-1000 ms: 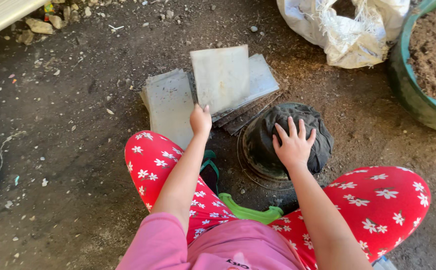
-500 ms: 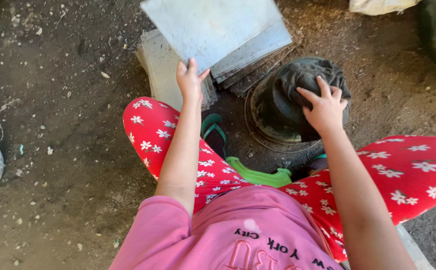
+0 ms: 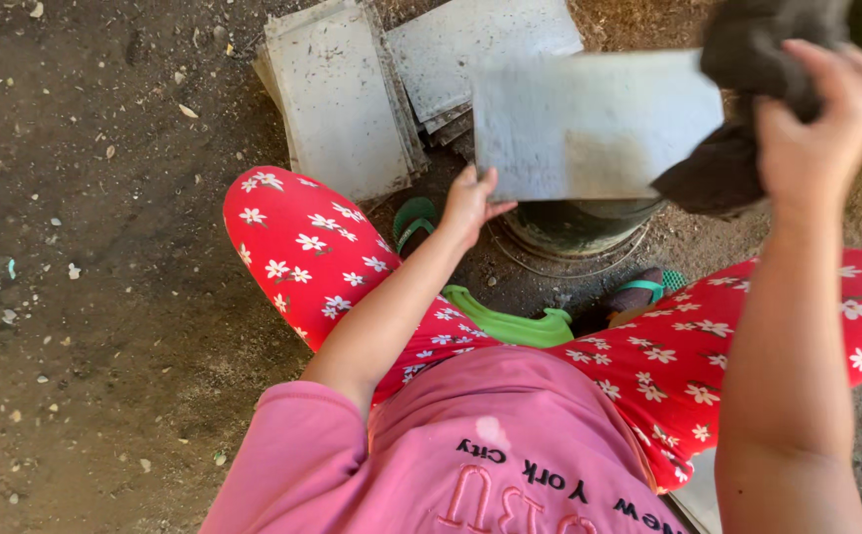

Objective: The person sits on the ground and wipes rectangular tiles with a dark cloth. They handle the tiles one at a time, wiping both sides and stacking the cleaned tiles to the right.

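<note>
Down between the knees, the left hand (image 3: 470, 203) grips the lower left corner of a flat grey sheet (image 3: 594, 124), the thumb lying on its near face and the fingers tucked behind its edge. That sheet is held up off the ground, roughly level with a slight tilt, and it hangs over a dark round container (image 3: 579, 222) that stands on the dirt, of which only the near rim and wall show below the sheet's bottom edge. The right hand (image 3: 821, 109) is raised at the upper right of the view, its fingers curled shut around a dark crumpled cloth (image 3: 747, 99); the cloth bunches above and below the hand and touches the right end of the sheet, covering that corner. Beyond the left hand, a stack of similar grey sheets (image 3: 342, 99) lies flat on the ground, and a second pile (image 3: 470, 54), partly hidden behind the held sheet, lies just beside it to the right, the two piles touching or nearly so. The person sits low, legs spread in red trousers with white flowers (image 3: 302, 247), wearing a pink top (image 3: 470, 455). A green sandal (image 3: 413, 220) shows near the left wrist and another sandal strap (image 3: 653, 289) near the right knee, with a bright green piece (image 3: 505, 321) between the thighs. The ground (image 3: 104, 297) is dark packed earth strewn with small pebbles and bits of debris.
</note>
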### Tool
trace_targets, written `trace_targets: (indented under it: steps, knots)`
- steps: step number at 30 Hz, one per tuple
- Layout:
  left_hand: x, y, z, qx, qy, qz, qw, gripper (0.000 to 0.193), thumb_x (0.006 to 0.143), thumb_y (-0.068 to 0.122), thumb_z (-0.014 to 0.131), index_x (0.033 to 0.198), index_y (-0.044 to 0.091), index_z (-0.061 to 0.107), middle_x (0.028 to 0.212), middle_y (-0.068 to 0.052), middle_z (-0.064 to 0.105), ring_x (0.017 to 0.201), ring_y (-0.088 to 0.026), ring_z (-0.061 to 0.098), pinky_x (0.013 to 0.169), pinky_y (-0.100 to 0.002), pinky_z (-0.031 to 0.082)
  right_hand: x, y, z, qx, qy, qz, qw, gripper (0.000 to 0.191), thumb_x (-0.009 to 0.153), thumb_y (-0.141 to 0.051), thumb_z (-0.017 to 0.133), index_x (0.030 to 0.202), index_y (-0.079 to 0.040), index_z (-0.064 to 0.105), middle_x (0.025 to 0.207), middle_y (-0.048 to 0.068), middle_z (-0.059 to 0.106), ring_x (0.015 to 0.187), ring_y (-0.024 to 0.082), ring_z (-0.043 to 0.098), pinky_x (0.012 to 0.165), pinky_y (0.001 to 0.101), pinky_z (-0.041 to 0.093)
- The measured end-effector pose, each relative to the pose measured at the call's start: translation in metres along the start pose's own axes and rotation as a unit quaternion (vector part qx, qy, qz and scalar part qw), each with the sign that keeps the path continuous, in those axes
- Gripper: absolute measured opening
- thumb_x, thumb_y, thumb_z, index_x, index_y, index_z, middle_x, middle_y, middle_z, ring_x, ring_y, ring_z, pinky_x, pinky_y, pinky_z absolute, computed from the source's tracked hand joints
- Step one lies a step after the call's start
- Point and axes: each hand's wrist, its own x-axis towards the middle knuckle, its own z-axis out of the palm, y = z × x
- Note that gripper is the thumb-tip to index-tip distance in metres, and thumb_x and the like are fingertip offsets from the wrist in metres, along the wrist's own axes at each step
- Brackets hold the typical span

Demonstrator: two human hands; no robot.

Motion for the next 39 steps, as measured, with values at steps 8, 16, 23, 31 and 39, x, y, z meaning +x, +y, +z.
trace_targets:
  steps: [8, 16, 23, 31, 39]
  knots:
    - [0.018, 0.041, -0.019, 0.428, 0.012, -0.083, 0.900, 0.074, 0.094, 0.033, 0.065, 0.155, 0.007, 0.032, 0.147, -0.020, 0.052, 0.124, -0.034, 0.064, 0.098, -0.047, 0.057, -0.067, -0.029, 0.140, -0.259, -0.206, -0.050, 0.942, 0.059, 0.080, -0.028, 0.080, 0.138, -0.030, 0.069, 0.159, 0.025, 0.033, 0.144, 0.057, 0.026, 0.100, 0.0822, 0.021]
    - [-0.030, 0.289, -0.015, 0.508, 0.080, 0.241, 0.823, 0.046, 0.107, 0.038, 0.059, 0.143, 0.009, 0.056, 0.142, -0.015, 0.067, 0.133, -0.028, 0.066, 0.114, -0.038, 0.048, -0.134, -0.054, 0.178, 0.102, -0.252, -0.222, 0.937, 0.034, 0.084, -0.003, 0.066, 0.117, -0.008, 0.071, 0.118, 0.013, 0.071, 0.112, 0.033, 0.065, 0.095, 0.0459, 0.053]
    - [-0.044, 0.313, -0.013, 0.856, -0.028, 0.183, 0.483, 0.067, 0.088, 0.050, 0.075, 0.143, 0.016, 0.055, 0.157, -0.031, 0.034, 0.133, -0.039, 0.051, 0.104, -0.058, 0.039, -0.238, -0.075, 0.327, 0.170, -0.475, 0.058, 0.861, 0.044, 0.106, -0.027, 0.051, 0.144, -0.005, 0.056, 0.153, 0.022, 0.050, 0.141, 0.040, 0.049, 0.117, 0.0435, 0.039]
    - [-0.063, 0.327, -0.033, 0.777, -0.018, 0.164, 0.608, 0.063, 0.096, 0.037, 0.068, 0.148, 0.009, 0.048, 0.155, -0.021, 0.043, 0.127, -0.041, 0.054, 0.103, -0.049, 0.043, -0.203, -0.053, 0.362, 0.085, -0.622, -0.050, 0.777, 0.057, 0.080, -0.012, 0.058, 0.137, -0.013, 0.059, 0.149, 0.015, 0.054, 0.138, 0.034, 0.045, 0.115, 0.0606, 0.017]
    - [-0.066, 0.338, -0.026, 0.766, -0.040, 0.195, 0.611, 0.063, 0.096, 0.036, 0.069, 0.147, 0.005, 0.050, 0.148, -0.025, 0.051, 0.121, -0.043, 0.059, 0.101, -0.048, 0.046, -0.215, -0.050, 0.382, 0.114, -0.627, 0.049, 0.769, 0.041, 0.095, -0.019, 0.058, 0.135, -0.025, 0.068, 0.143, 0.003, 0.063, 0.138, 0.026, 0.053, 0.126, 0.0582, 0.028]
